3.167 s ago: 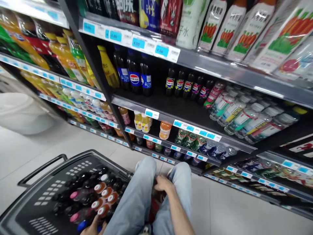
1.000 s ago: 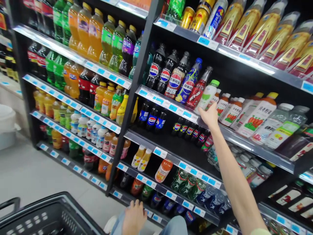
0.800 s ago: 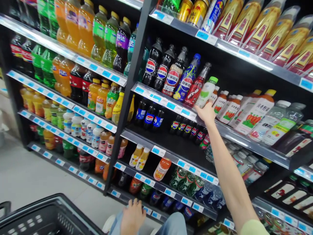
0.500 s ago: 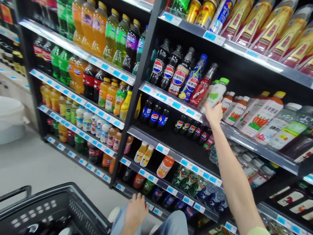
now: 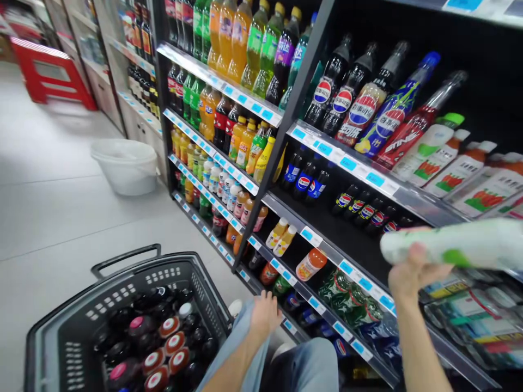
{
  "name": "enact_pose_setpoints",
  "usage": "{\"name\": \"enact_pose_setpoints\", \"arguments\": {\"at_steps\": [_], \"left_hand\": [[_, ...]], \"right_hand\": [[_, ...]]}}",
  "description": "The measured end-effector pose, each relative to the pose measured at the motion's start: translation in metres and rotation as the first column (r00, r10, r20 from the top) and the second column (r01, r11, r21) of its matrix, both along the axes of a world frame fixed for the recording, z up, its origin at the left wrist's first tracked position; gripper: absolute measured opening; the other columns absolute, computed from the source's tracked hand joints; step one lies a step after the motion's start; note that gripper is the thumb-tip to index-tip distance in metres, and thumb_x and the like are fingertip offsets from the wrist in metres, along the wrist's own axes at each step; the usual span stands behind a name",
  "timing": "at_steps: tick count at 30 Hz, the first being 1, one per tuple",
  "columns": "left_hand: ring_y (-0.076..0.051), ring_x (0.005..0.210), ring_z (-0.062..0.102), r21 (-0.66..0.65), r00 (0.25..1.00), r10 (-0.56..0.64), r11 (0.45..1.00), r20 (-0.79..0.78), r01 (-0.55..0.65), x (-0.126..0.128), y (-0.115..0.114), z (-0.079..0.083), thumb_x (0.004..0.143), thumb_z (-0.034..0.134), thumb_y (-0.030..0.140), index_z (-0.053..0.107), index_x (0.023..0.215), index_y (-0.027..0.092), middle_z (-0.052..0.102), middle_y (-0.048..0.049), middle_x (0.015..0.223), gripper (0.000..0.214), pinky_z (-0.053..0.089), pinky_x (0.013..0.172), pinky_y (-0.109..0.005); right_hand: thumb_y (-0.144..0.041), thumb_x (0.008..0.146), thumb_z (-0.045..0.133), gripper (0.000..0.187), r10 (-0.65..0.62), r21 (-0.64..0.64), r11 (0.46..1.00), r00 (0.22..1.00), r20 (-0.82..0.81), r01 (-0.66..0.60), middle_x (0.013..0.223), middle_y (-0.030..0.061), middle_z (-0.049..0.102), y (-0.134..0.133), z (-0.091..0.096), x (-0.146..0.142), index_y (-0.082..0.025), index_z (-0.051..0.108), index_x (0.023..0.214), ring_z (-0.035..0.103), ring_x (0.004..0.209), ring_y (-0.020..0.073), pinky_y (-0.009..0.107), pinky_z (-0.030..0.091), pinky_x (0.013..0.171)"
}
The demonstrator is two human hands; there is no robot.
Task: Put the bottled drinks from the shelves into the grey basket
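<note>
My right hand [image 5: 411,275] is closed round a white bottle with green marks [image 5: 453,247], held almost level in front of the shelves and blurred by motion. My left hand [image 5: 265,313] lies flat on my left knee, fingers spread, holding nothing. I crouch in light jeans beside a dark shopping basket [image 5: 81,316] packed with several capped bottles. On the shelf [image 5: 368,177] above my right hand stand cola bottles, a red drink and white bottles with green or orange caps.
Drink shelves run from upper left to right, with blue price tags on their edges. A white bucket [image 5: 125,163] stands on the tiled floor by the shelf end. A red rack [image 5: 49,73] is far back left. Open floor lies left of the basket.
My right hand took the white green-capped bottle off the shelf and brought it down and toward me, tipped sideways. My view swung left and down, showing the basket again. My left hand stays on my knee.
</note>
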State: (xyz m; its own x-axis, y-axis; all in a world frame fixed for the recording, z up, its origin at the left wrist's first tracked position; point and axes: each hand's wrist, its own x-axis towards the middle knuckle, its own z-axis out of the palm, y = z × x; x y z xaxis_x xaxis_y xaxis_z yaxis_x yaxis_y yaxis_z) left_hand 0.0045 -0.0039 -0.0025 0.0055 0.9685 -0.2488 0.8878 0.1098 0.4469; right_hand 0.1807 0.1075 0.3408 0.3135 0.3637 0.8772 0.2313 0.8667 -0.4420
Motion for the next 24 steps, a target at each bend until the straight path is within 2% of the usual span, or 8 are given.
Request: {"name": "enact_pose_setpoints", "arguments": {"at_steps": [2, 4, 8, 11, 13, 16, 21, 24], "left_hand": [[-0.044, 0.133, 0.058, 0.008, 1.0, -0.006, 1.0, 0.004, 0.006, 0.001, 0.0, 0.001, 0.097, 0.048, 0.028, 0.077, 0.126, 0.006, 0.07, -0.0264, 0.134, 0.047, 0.048, 0.108, -0.063], [-0.044, 0.133, 0.058, 0.008, 1.0, -0.016, 1.0, 0.006, 0.016, 0.001, 0.0, 0.002, 0.098, 0.048, 0.029, 0.077, 0.125, 0.006, 0.07, -0.026, 0.132, 0.046, 0.049, 0.108, -0.062], [-0.043, 0.136, 0.056, 0.0, 0.999, -0.027, 1.0, -0.018, 0.027, 0.003, -0.001, 0.001, 0.1, 0.048, 0.03, 0.078, 0.124, 0.007, 0.069, -0.0255, 0.134, 0.045, 0.049, 0.109, -0.061], [-0.042, 0.133, 0.059, 0.009, 0.999, -0.024, 1.0, -0.032, 0.024, 0.003, 0.0, -0.002, 0.102, 0.048, 0.032, 0.078, 0.123, 0.008, 0.071, -0.0238, 0.131, 0.044, 0.05, 0.107, -0.059], [-0.041, 0.132, 0.059, 0.015, 0.999, -0.022, 1.0, -0.043, 0.023, 0.002, 0.001, -0.003, 0.102, 0.049, 0.032, 0.078, 0.123, 0.009, 0.071, -0.0236, 0.13, 0.043, 0.052, 0.106, -0.058], [-0.042, 0.133, 0.06, 0.021, 0.998, -0.029, 0.999, -0.06, 0.03, 0.002, 0.004, -0.003, 0.104, 0.05, 0.033, 0.078, 0.122, 0.009, 0.072, -0.0247, 0.13, 0.042, 0.053, 0.103, -0.057], [-0.039, 0.131, 0.063, 0.094, 0.993, -0.09, 0.991, -0.071, 0.096, 0.002, 0.004, 0.003, 0.107, 0.046, 0.034, 0.077, 0.12, 0.011, 0.074, -0.0216, 0.128, 0.041, 0.052, 0.109, -0.054], [-0.033, 0.132, 0.064, 0.2, 0.945, -0.326, 0.927, 0.016, 0.316, 0.002, -0.001, 0.003, 0.106, 0.045, 0.027, 0.073, 0.131, 0.015, 0.074, -0.0175, 0.132, 0.039, 0.05, 0.116, -0.049]], "right_hand": [[-0.045, 0.088, 0.082, 0.048, 0.059, -0.196, 0.98, 0.996, 0.064, -0.046, 0.114, 0.0133, 0.075, -0.043, -0.067, -0.002, -0.019, 0.064, 0.125, 0.074, 0.095, 0.0284, 0.044, 0.062, 0.079], [-0.045, 0.088, 0.081, 0.046, 0.085, -0.401, 0.915, 0.992, 0.097, -0.039, 0.105, 0.011, 0.076, -0.082, -0.14, -0.003, -0.019, 0.066, 0.123, 0.073, 0.09, 0.0258, 0.041, 0.061, 0.079], [-0.05, 0.084, 0.083, 0.042, 0.02, -0.726, 0.687, 0.998, 0.067, 0.035, 0.089, 0.0087, 0.077, -0.145, -0.276, -0.005, -0.018, 0.071, 0.109, 0.074, 0.083, 0.0254, 0.039, 0.062, 0.081], [-0.058, 0.077, 0.086, 0.051, -0.029, -0.834, 0.548, 0.998, 0.055, 0.062, 0.095, 0.0108, 0.081, -0.177, -0.346, -0.01, -0.019, 0.072, 0.107, 0.076, 0.085, 0.0285, 0.039, 0.063, 0.079], [-0.06, 0.076, 0.085, 0.054, -0.039, -0.864, 0.499, 0.998, 0.05, 0.062, 0.097, 0.0117, 0.081, -0.191, -0.376, -0.013, -0.018, 0.073, 0.108, 0.077, 0.085, 0.0294, 0.039, 0.063, 0.077], [-0.061, 0.079, 0.083, 0.058, -0.033, -0.897, 0.441, 0.999, 0.014, 0.027, 0.1, 0.0129, 0.082, -0.198, -0.397, -0.015, -0.016, 0.073, 0.115, 0.077, 0.087, 0.0304, 0.04, 0.063, 0.08], [-0.063, 0.08, 0.079, 0.058, -0.002, -0.921, 0.386, 0.999, -0.054, -0.049, 0.104, 0.0146, 0.082, -0.18, -0.403, -0.015, -0.017, 0.072, 0.113, 0.077, 0.092, 0.0309, 0.04, 0.063, 0.084], [-0.061, 0.08, 0.079, 0.06, 0.043, -0.929, 0.359, 0.996, -0.082, -0.092, 0.106, 0.0147, 0.082, -0.171, -0.405, -0.015, -0.016, 0.07, 0.118, 0.078, 0.092, 0.0301, 0.04, 0.063, 0.084]]}}
